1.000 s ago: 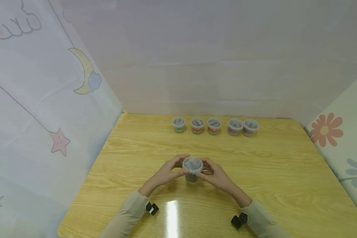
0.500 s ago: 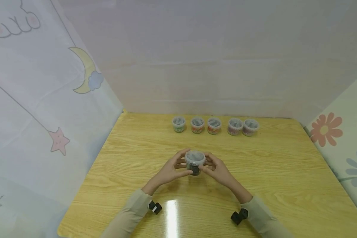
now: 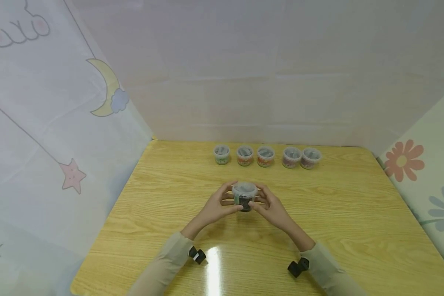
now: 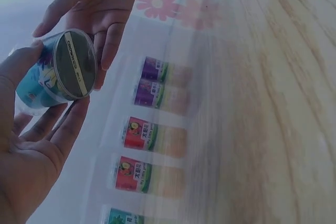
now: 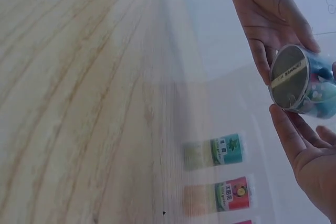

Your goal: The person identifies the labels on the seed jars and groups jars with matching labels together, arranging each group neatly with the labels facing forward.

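Note:
A small clear plastic cup (image 3: pixel 244 197) with a lid is held above the middle of the table, between my two hands. My left hand (image 3: pixel 216 208) grips its left side, thumb on the near face; my right hand (image 3: pixel 274 210) grips the right side the same way. In the head view the near face carries a dark label with a green edge. From the left wrist, the cup (image 4: pixel 60 72) shows a teal printed wrap and a dark bottom crossed by a pale strip. The right wrist view shows the same dark bottom of the cup (image 5: pixel 290 77). What it contains is unclear.
Several similar cups stand in a row near the table's back edge: one green (image 3: pixel 222 155), two red, the nearer-middle red cup (image 3: pixel 265 156) among them, and two purple, including the rightmost purple cup (image 3: pixel 311 158). A wood-grain table (image 3: pixel 163 197) lies below, with printed sheets behind and beside it.
Both hands have lifted the cup off the table and carried it slightly away from me. It has turned and tilted, bringing the dark label on its side into sight. The row has not moved.

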The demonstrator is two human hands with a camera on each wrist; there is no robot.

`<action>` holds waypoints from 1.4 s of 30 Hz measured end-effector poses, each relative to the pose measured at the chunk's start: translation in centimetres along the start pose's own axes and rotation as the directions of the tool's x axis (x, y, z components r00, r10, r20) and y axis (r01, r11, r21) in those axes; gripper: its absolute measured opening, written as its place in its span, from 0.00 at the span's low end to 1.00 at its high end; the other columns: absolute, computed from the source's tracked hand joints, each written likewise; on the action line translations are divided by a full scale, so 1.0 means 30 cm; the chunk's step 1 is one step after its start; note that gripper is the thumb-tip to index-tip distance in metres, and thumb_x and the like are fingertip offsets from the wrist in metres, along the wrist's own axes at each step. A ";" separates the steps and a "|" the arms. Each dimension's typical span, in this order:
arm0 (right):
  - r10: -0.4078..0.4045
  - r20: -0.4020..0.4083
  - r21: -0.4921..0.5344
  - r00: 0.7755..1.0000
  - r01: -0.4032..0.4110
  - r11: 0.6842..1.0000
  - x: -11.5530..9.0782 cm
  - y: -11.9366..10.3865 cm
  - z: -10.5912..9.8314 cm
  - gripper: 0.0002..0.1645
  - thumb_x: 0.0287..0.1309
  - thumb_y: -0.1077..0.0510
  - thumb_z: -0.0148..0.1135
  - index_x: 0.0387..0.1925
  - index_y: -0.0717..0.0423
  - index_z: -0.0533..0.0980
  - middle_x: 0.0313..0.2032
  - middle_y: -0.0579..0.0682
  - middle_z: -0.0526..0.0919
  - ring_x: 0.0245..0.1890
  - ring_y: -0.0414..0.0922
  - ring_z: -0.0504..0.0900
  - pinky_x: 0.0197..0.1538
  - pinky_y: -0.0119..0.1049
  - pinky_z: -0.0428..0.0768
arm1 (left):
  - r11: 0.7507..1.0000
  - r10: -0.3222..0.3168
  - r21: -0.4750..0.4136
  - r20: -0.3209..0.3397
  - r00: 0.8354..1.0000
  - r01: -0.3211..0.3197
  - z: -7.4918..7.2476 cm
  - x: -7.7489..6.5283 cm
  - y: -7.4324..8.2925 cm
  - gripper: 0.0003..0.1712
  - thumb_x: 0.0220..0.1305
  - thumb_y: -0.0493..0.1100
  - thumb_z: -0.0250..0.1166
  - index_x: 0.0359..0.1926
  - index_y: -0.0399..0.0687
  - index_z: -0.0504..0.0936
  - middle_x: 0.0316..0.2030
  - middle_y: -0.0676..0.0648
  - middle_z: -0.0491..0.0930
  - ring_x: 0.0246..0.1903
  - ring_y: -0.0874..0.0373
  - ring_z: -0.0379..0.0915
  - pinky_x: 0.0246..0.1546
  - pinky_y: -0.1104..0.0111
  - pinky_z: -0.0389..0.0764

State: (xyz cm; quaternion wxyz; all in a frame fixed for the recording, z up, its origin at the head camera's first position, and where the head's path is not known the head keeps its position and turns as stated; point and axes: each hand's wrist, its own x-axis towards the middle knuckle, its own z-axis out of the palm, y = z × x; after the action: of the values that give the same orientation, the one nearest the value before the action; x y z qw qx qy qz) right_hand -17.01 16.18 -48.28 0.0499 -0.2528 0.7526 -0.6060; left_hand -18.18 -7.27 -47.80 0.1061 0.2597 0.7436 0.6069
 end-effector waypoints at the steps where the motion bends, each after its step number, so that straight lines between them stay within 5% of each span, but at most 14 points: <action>1: 0.004 -0.007 0.002 1.000 -0.004 1.000 0.001 -0.001 0.000 0.37 0.67 0.65 0.58 0.72 0.59 0.54 0.55 0.65 0.75 0.51 0.61 0.79 0.48 0.40 0.83 | 1.000 -0.004 -0.007 -0.010 1.000 0.004 0.002 0.004 0.002 0.44 0.62 0.40 0.69 0.74 0.57 0.57 0.60 0.40 0.67 0.54 0.47 0.73 0.55 0.59 0.77; 13: 0.085 -0.126 0.017 0.988 -0.084 0.996 -0.002 -0.009 0.007 0.41 0.65 0.61 0.62 0.73 0.58 0.53 0.57 0.65 0.73 0.53 0.60 0.77 0.52 0.41 0.81 | 1.000 0.003 -0.017 -0.082 0.997 -0.005 0.032 0.036 0.008 0.44 0.61 0.45 0.71 0.73 0.57 0.57 0.60 0.41 0.69 0.51 0.49 0.76 0.53 0.60 0.79; 26: 0.127 -0.086 0.159 0.988 -0.112 0.981 -0.003 -0.012 -0.019 0.37 0.70 0.61 0.55 0.73 0.61 0.50 0.58 0.67 0.71 0.57 0.65 0.73 0.55 0.44 0.79 | 1.000 0.011 -0.029 0.009 1.000 -0.011 0.037 0.039 0.011 0.55 0.60 0.41 0.71 0.77 0.57 0.44 0.66 0.37 0.61 0.61 0.44 0.68 0.60 0.62 0.72; 31: 0.105 -0.078 0.172 0.991 -0.090 0.981 -0.003 -0.009 -0.027 0.35 0.71 0.61 0.52 0.72 0.61 0.51 0.57 0.66 0.72 0.57 0.64 0.73 0.52 0.39 0.79 | 0.998 0.034 -0.045 -0.023 0.999 -0.035 0.049 0.040 0.012 0.52 0.60 0.37 0.70 0.77 0.55 0.47 0.66 0.37 0.61 0.60 0.43 0.68 0.59 0.59 0.73; 37: 0.138 -0.102 0.148 0.985 -0.122 0.981 -0.001 -0.013 -0.025 0.37 0.70 0.59 0.54 0.74 0.60 0.49 0.61 0.66 0.67 0.59 0.64 0.70 0.56 0.53 0.77 | 0.999 0.040 -0.031 -0.094 0.995 -0.043 0.065 0.041 0.022 0.52 0.58 0.36 0.72 0.75 0.59 0.52 0.63 0.39 0.64 0.58 0.46 0.71 0.57 0.62 0.76; 42: 0.146 -0.166 0.085 0.975 -0.133 0.987 0.002 -0.016 -0.010 0.43 0.66 0.60 0.61 0.74 0.58 0.50 0.60 0.64 0.66 0.57 0.59 0.72 0.52 0.43 0.80 | 0.999 0.042 0.002 -0.136 0.990 -0.042 0.083 0.050 0.015 0.52 0.56 0.34 0.73 0.75 0.56 0.53 0.64 0.40 0.63 0.57 0.47 0.71 0.57 0.61 0.75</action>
State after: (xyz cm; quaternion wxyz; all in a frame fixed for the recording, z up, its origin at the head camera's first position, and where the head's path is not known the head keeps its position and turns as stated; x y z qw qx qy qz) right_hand -17.02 16.36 -47.75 0.0365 -0.1441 0.7473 -0.6476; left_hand -18.15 -4.32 -47.73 0.0427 0.2333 0.7434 0.6253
